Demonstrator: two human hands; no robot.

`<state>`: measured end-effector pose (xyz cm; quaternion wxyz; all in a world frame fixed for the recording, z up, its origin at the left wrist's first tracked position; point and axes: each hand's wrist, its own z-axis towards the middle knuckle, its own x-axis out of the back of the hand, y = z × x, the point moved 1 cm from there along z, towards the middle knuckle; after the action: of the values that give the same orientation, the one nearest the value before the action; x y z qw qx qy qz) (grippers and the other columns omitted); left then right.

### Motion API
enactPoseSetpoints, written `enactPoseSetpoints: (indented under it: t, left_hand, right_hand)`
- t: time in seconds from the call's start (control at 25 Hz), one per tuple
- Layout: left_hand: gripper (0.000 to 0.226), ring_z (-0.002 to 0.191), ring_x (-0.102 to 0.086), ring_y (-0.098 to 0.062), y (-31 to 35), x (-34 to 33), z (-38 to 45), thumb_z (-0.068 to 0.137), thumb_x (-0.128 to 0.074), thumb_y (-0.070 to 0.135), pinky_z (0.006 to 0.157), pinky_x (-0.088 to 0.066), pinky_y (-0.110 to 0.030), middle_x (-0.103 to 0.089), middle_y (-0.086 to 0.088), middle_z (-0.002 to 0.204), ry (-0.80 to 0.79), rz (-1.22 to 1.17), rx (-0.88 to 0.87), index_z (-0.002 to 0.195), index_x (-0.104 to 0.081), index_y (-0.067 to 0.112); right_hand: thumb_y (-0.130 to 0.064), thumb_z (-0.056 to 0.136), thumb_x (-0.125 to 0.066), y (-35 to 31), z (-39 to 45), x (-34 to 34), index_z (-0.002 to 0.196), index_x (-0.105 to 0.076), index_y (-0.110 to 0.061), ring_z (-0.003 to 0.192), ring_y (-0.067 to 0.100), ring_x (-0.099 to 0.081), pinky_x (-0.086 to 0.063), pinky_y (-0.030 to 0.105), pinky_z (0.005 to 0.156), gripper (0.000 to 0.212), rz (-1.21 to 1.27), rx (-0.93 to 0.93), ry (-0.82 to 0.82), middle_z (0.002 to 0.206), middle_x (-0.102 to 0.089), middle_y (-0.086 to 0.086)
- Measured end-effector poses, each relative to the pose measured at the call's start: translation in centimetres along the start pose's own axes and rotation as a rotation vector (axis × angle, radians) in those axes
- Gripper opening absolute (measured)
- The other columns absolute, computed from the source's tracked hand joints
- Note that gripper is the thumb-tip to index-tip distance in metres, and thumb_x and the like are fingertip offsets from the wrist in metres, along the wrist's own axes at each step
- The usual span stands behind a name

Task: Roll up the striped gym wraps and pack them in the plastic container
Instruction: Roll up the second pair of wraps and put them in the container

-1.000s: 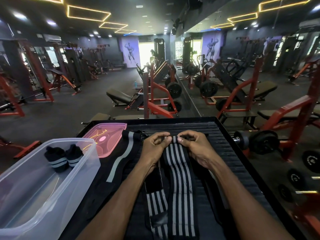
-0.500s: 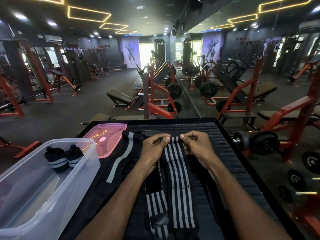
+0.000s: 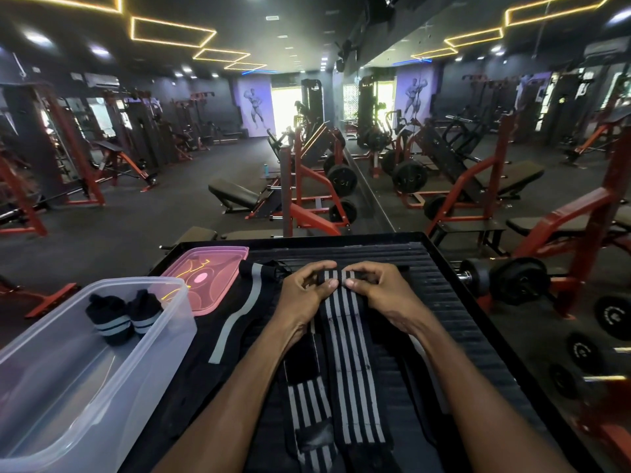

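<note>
A black wrap with grey stripes [image 3: 351, 363] lies lengthwise on the black ribbed platform [image 3: 454, 322]. Its far end is turned into a small roll. My left hand [image 3: 304, 295] and my right hand [image 3: 375, 291] both pinch that roll, thumbs on top. A second striped wrap [image 3: 307, 404] lies flat beside it on the left, partly under my left forearm. The clear plastic container [image 3: 68, 397] stands at the near left. Two rolled black wraps [image 3: 123, 315] sit inside it.
A pink translucent lid [image 3: 211, 278] lies behind the container. A black cloth with a grey band [image 3: 235, 322] lies between lid and wraps. Dumbbells [image 3: 505, 281] and weight plates are on the floor to the right. Gym benches and racks fill the room beyond.
The far end of the striped wrap has been turned over toward me into a thicker roll. Both hands have shifted slightly nearer with it.
</note>
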<state>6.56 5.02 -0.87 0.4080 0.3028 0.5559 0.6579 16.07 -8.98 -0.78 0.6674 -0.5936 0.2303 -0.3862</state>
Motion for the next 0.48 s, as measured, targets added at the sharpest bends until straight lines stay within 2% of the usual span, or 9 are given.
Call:
enactPoseSetpoints:
  t: [0.08, 0.2, 0.24, 0.36, 0.48]
  left_hand:
    - [0.023, 0.096, -0.072, -0.007, -0.18, -0.02, 0.04, 0.089, -0.071, 0.007, 0.081, -0.055, -0.019, -0.075, -0.002, 0.104, -0.004, -0.055, 0.072, 0.110, -0.072, 0.015]
    - [0.018, 0.099, -0.073, -0.025, -0.44, -0.07, 0.18, 0.094, -0.066, 0.029, 0.086, -0.056, -0.038, -0.078, -0.007, 0.100, -0.034, -0.050, 0.164, 0.103, -0.076, 0.017]
    - [0.015, 0.100, -0.073, -0.026, -0.47, -0.05, 0.28, 0.095, -0.065, 0.027, 0.088, -0.056, -0.040, -0.078, -0.006, 0.099, -0.021, -0.007, 0.127, 0.100, -0.077, 0.018]
    - [0.018, 0.097, -0.073, -0.018, -0.07, -0.13, 0.11, 0.091, -0.066, 0.005, 0.085, -0.056, -0.026, -0.078, -0.003, 0.096, 0.044, 0.005, 0.042, 0.098, -0.077, 0.018]
    - [0.033, 0.099, -0.072, -0.018, 0.20, -0.10, -0.01, 0.088, -0.063, -0.009, 0.091, -0.056, -0.029, -0.078, -0.002, 0.099, 0.032, 0.023, 0.026, 0.099, -0.077, 0.019]
  right_hand:
    - [-0.002, 0.088, -0.072, -0.10, 0.02, 0.07, 0.102, -0.076, -0.018, 0.103, 0.019, -0.072, -0.056, 0.035, 0.096, 0.022, 0.031, 0.026, 0.033, 0.103, -0.077, 0.005]
    - [0.009, 0.086, -0.068, -0.34, -0.15, -0.01, 0.095, -0.077, -0.017, 0.099, 0.022, -0.072, -0.057, 0.040, 0.096, 0.029, 0.113, 0.040, 0.043, 0.099, -0.076, 0.007]
    - [0.011, 0.085, -0.067, -0.43, -0.25, -0.06, 0.094, -0.078, -0.016, 0.098, 0.024, -0.072, -0.056, 0.044, 0.097, 0.031, 0.150, 0.023, 0.038, 0.097, -0.076, 0.008]
    - [0.007, 0.087, -0.069, -0.57, -0.35, 0.01, 0.094, -0.078, -0.013, 0.102, 0.035, -0.072, -0.051, 0.060, 0.099, 0.023, 0.202, -0.059, 0.018, 0.101, -0.075, 0.016]
    - [-0.009, 0.093, -0.067, -0.92, -0.50, 0.20, 0.100, -0.076, -0.007, 0.101, 0.035, -0.071, -0.051, 0.062, 0.098, 0.012, 0.244, -0.111, -0.002, 0.106, -0.074, 0.020]
